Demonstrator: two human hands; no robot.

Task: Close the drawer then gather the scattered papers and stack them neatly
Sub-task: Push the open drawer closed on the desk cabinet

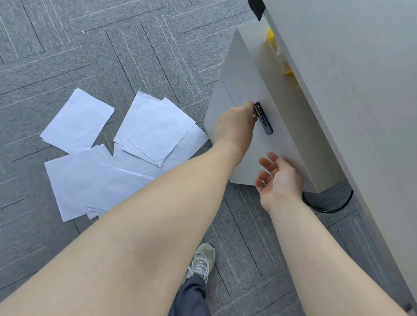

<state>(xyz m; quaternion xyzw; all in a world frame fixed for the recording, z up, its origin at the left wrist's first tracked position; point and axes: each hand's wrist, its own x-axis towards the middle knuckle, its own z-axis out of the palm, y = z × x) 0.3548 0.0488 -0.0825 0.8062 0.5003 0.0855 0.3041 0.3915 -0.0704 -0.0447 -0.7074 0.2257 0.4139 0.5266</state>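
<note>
Left hand (234,124): pinching the lock (263,117) on the drawer (242,86)
Right hand (279,180): spreading open beside the drawer
Papers (118,151): lying on the floor (46,45)

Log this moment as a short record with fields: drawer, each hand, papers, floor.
drawer: top drawer of the grey cabinet pulled out, yellow items visible inside
left hand: left hand at the black combination lock on the cabinet front, fingers closed on its metal part
right hand: right hand open, palm up, near the cabinet's lower front corner, holding nothing
papers: white papers scattered, partly overlapping, left of the cabinet
floor: grey carpet tiles
task state: drawer not yet closed, papers not gathered
</note>
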